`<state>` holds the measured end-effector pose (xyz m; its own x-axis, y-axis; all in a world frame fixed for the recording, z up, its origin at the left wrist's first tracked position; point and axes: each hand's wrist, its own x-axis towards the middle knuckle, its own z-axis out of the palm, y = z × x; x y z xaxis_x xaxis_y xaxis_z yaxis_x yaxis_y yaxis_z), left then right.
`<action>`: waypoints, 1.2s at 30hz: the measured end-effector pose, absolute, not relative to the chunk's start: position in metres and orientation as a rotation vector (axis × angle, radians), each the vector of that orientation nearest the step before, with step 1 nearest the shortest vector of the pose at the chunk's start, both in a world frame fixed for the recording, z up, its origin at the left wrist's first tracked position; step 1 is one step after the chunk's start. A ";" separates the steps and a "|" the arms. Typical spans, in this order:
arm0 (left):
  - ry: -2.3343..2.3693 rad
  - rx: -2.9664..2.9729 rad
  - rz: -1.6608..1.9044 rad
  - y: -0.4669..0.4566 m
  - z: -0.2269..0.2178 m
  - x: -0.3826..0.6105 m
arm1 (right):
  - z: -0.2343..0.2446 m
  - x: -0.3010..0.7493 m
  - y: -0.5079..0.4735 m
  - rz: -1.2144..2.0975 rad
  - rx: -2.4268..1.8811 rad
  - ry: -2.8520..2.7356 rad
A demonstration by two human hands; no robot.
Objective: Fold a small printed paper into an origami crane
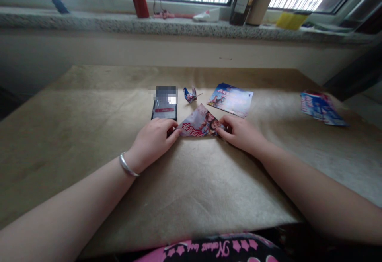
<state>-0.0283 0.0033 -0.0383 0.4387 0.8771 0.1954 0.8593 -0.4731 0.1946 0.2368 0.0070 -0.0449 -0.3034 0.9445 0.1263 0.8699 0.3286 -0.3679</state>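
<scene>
A printed paper folded into a triangle (199,124) lies on the brown table (191,182) in front of me. My left hand (153,140), with a silver bracelet on its wrist, pinches the triangle's left corner with curled fingers. My right hand (240,132) pinches the right corner the same way. Both hands press the paper flat on the table.
A phone (164,108) lies just behind my left hand. A small folded paper crane (190,94) and a flat printed sheet (231,99) sit further back. More printed sheets (320,108) lie at the right. The windowsill (179,25) holds a red can and bottles.
</scene>
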 end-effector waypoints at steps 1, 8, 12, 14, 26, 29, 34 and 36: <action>1.602 2.574 0.419 0.004 -0.038 -0.027 | -0.046 0.236 0.007 0.301 -1.629 -2.286; 1.621 2.585 0.378 0.006 -0.040 -0.026 | -0.048 0.233 0.008 0.177 -1.623 -2.332; 1.601 2.631 0.342 0.006 -0.040 -0.027 | -0.047 0.233 0.008 0.183 -1.625 -2.336; 1.592 2.656 0.336 0.006 -0.038 -0.026 | -0.047 0.233 0.008 0.194 -1.632 -2.333; 1.569 2.796 0.326 0.004 -0.045 -0.033 | -0.044 0.240 0.006 0.240 -1.645 -2.366; 1.522 2.797 0.325 0.004 -0.044 -0.034 | -0.048 0.244 0.009 0.264 -1.575 -2.385; 1.427 2.744 0.330 0.006 -0.043 -0.036 | -0.051 0.250 0.012 0.401 -1.512 -2.337; 1.410 2.723 0.360 0.006 -0.043 -0.037 | -0.050 0.251 0.012 0.450 -1.503 -2.294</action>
<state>-0.0371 0.0062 -0.0427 0.5560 0.8112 0.1811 0.7987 -0.5817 0.1537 0.2510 0.0119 -0.0503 -0.3688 0.9213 0.1233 0.8066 0.3831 -0.4501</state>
